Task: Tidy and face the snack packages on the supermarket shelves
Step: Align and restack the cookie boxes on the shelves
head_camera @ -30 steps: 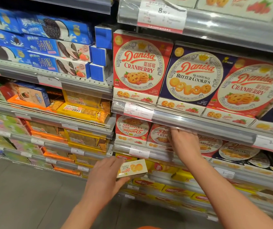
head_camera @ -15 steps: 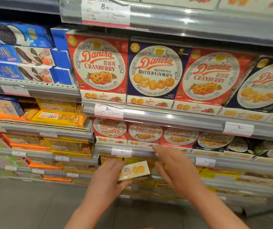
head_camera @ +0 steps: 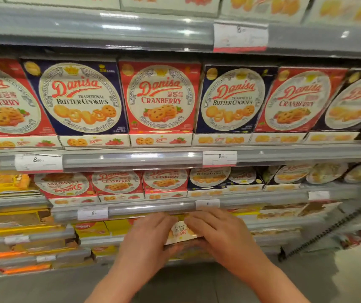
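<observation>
A small cream cookie box (head_camera: pixel 180 232) sits between my two hands, its label upside down toward me. My left hand (head_camera: pixel 146 239) grips its left side and my right hand (head_camera: pixel 216 231) grips its right side, just below a shelf rail (head_camera: pixel 153 207). Above the rail stand small red Danisa cranberry boxes (head_camera: pixel 118 182); the leftmost one (head_camera: pixel 65 186) is turned upside down. Small navy butter cookie boxes (head_camera: pixel 210 177) follow on the right. One shelf higher, large red (head_camera: pixel 161 99) and navy Danisa boxes (head_camera: pixel 81 97) alternate, facing forward.
Price tags (head_camera: pixel 38 161) hang on the shelf rails. Yellow and orange packages (head_camera: pixel 11 182) fill the shelves at the left, yellow ones (head_camera: pixel 92 229) lie behind my hands. A grey floor (head_camera: pixel 186 283) runs below. A dark ribbed edge (head_camera: pixel 337 228) slants at the right.
My right hand left the cranberry boxes and came down onto the small box that my left hand held. The box is now turned upside down. The view shifted right and nearer.
</observation>
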Tool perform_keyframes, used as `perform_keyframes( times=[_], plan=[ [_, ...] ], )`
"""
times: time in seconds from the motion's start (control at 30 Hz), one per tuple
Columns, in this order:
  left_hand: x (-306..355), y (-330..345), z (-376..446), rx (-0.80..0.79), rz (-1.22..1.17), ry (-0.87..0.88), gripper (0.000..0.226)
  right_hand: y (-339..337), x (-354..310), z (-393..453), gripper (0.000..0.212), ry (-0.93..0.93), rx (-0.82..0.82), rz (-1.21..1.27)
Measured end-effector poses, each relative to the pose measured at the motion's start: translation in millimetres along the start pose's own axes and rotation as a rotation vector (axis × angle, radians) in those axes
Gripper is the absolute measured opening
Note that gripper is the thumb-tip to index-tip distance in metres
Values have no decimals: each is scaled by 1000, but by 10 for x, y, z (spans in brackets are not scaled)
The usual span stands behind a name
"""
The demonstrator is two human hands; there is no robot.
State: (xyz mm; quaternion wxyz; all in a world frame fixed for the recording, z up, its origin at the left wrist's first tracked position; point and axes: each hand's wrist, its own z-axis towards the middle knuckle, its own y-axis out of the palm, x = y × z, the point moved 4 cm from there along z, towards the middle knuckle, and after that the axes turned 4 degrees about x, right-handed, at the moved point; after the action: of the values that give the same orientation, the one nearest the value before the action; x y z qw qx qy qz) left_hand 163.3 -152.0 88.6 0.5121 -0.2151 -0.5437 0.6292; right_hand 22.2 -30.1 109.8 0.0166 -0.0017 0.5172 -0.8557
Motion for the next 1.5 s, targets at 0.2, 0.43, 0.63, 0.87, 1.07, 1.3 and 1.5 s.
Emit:
perform_keyframes(
  times=[0.2, 0.43, 0.63, 0.87, 1.07, 1.3, 1.5],
  plan=[
    [471, -18, 331, 114, -82, 63, 56, -326, 665, -446, 46, 114, 97, -15],
    [599, -43, 715, 373, 79, 63, 67, -666, 1674, -942, 62, 352, 178, -69],
    [533, 144, 929, 264, 274, -107, 80, -680, 2144, -987, 53, 384, 221, -70],
    [488, 160, 973, 274, 345, -122, 73, -488, 2279, -826, 46, 355, 227, -79],
    [497, 146, 965, 257, 360, -132, 73, -352, 2373, -762, 47, 356, 205, -81],
    [498, 141, 971, 243, 365, -126, 73, -261, 2441, -662, 39, 399, 221, -147],
    [481, 168, 978, 250, 379, -121, 74, -209, 2443, -551, 41, 400, 207, -428]
  ],
)
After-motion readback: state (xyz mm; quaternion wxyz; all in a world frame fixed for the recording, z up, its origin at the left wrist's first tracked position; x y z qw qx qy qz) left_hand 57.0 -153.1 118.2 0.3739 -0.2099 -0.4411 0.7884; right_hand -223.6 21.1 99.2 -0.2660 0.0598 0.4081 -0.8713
